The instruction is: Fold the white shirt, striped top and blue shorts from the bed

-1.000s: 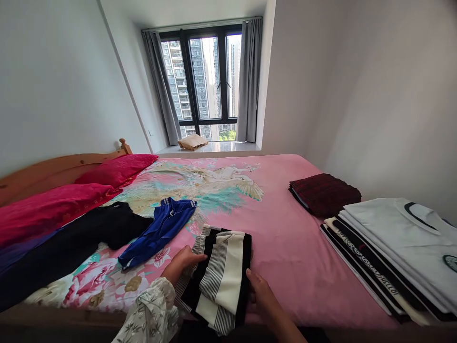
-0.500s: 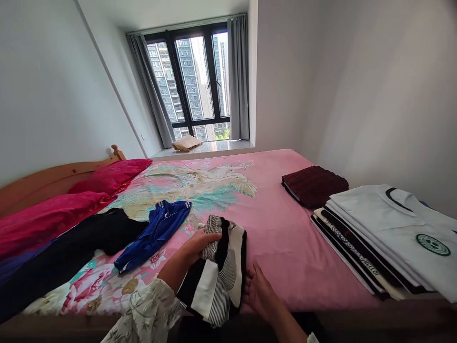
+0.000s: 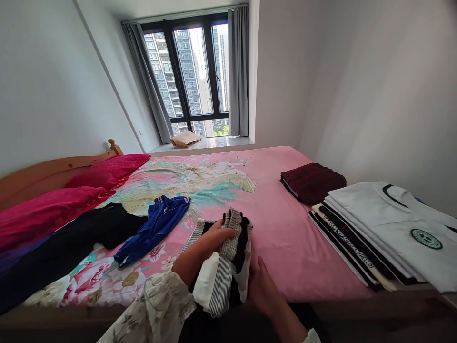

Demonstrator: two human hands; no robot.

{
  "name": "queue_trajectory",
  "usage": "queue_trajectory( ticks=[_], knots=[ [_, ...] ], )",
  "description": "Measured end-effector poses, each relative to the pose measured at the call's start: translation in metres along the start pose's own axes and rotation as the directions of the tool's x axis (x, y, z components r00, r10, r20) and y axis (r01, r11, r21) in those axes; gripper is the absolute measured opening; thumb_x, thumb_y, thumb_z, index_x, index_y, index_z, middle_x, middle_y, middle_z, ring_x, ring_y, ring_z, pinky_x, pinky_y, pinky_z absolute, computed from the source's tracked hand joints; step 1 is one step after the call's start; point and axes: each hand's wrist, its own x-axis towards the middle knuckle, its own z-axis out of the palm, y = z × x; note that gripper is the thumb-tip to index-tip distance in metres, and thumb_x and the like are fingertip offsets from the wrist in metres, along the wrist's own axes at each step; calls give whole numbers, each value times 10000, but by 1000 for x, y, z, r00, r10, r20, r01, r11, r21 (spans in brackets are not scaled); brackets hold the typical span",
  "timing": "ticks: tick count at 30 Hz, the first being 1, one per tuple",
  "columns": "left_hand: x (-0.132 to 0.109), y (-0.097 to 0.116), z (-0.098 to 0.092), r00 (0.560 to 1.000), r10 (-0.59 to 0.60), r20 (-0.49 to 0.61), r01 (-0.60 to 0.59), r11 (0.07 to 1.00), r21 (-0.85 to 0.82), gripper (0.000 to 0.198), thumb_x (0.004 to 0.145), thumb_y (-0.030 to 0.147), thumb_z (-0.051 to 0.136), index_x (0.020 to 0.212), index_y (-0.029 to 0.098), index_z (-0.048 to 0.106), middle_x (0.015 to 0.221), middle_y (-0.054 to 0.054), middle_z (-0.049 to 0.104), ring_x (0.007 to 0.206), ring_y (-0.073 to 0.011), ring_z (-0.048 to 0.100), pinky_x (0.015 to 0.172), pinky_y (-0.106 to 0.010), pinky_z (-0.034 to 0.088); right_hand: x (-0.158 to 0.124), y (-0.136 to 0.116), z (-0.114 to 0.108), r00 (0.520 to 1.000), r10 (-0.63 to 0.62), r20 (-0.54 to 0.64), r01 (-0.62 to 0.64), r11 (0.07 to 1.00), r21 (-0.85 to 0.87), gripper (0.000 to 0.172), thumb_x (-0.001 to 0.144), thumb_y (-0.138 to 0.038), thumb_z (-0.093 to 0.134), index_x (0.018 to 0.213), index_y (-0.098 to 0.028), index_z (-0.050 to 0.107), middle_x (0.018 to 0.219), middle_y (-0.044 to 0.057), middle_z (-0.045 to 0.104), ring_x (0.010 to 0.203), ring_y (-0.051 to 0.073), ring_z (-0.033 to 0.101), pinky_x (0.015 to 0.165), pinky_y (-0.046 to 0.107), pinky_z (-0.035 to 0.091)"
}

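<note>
A black-and-white striped garment (image 3: 207, 281) with a gathered elastic waistband is folded over at the near edge of the bed. My left hand (image 3: 216, 238) grips it at the waistband, thumb on top and fingers beneath. At its right side edge is my right hand (image 3: 264, 288), thumb raised and apart, with the fingertips partly hidden against the cloth. A blue garment with white trim (image 3: 157, 226) lies spread out to the left. Beyond that is a long black garment (image 3: 89, 238).
On the right, a stack of folded shirts (image 3: 385, 228) stands near the bed's edge, with dark red checked cloth (image 3: 314, 181) folded behind it. Red pillows (image 3: 110, 174) rest by the wooden headboard (image 3: 60, 166). A beige folded item (image 3: 185, 138) sits on the windowsill.
My left hand has shifted right with the waistband, folding the garment further over and baring a striped part on its left. My right hand has come closer against the garment's right edge.
</note>
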Motion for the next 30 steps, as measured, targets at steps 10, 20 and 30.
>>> queue_trajectory(
  ticks=[10, 20, 30],
  knots=[
    [-11, -88, -111, 882, 275, -384, -4, 818, 576, 566, 685, 153, 544, 1247, 103, 493, 1387, -174, 450, 1353, -299, 300, 1134, -458, 168, 9, 17, 0, 998, 52, -22, -51, 998, 42, 483, 812, -541, 557, 1164, -209, 549, 1230, 86, 609, 1099, 210, 590, 904, 319, 460],
    [24, -131, -89, 914, 398, -84, -63, 342, 937, 550, 842, 324, 453, 1374, 187, 426, 1517, -103, 270, 1404, -310, 197, 1114, -535, 200, 36, 37, 2, 955, -234, -183, 172, 937, -304, 546, 618, -407, 781, 1045, -138, 574, 1067, 118, 682, 1055, 270, 611, 903, 362, 488],
    [69, -161, -116, 863, 499, -79, -84, 297, 951, 507, 881, 382, 342, 1339, 209, 478, 1473, -56, 375, 1386, -272, 267, 1087, -491, 307, 35, 8, 61, 951, -300, -74, 300, 954, -2, 604, 511, -146, 637, 1108, -149, 550, 908, 72, 697, 876, 282, 651, 749, 409, 518]
  ],
)
